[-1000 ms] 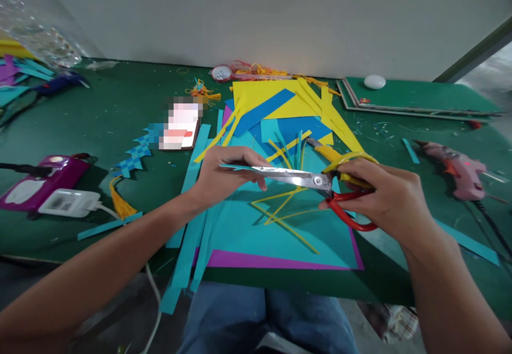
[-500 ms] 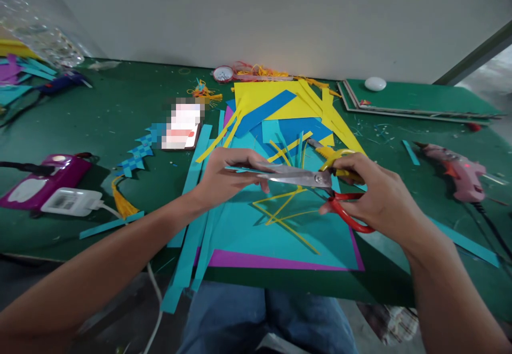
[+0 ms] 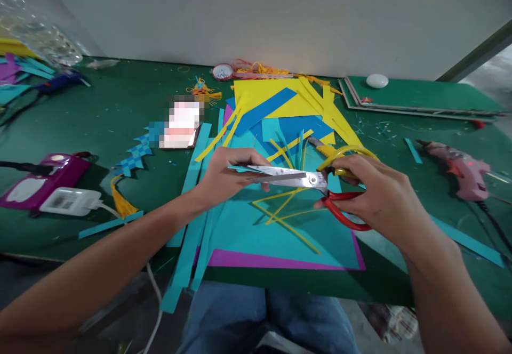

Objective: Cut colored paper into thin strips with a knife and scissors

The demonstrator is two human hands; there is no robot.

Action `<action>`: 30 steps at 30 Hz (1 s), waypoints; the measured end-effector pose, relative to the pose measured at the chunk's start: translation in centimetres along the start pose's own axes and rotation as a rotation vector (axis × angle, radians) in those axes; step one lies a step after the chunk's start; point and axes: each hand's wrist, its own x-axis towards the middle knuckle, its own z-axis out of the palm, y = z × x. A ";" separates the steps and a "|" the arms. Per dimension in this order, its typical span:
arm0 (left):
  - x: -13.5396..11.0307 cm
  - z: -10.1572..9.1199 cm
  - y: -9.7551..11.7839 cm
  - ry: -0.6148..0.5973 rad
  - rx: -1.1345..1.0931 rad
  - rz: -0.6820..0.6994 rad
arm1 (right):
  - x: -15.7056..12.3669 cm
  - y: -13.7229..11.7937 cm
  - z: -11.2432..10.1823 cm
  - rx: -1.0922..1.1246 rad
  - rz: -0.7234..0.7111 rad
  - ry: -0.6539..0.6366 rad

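My right hand [image 3: 376,196] grips red-and-yellow-handled scissors [image 3: 316,183], whose steel blades point left and stand slightly apart. My left hand [image 3: 228,175] is closed in a pinch on a thin teal paper strip [image 3: 240,169] that lies between the blades. Both hands hover above a teal sheet [image 3: 260,231] lying on a purple sheet [image 3: 256,260], with thin yellow strips [image 3: 284,218] scattered across it.
Yellow and blue paper [image 3: 276,106] lie further back on the green table [image 3: 112,114]. A phone [image 3: 182,125], a woven blue strip [image 3: 136,157], a purple device [image 3: 40,180] and a white charger [image 3: 68,202] sit at left. A pink glue gun [image 3: 456,165] lies at right.
The scissors have shifted a little to the left along the strip, and their blades have opened slightly. My left hand has stayed in place.
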 end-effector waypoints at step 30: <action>-0.2 0.4 0.0 0.054 -0.063 -0.035 | -0.1 -0.7 0.4 -0.008 0.030 -0.002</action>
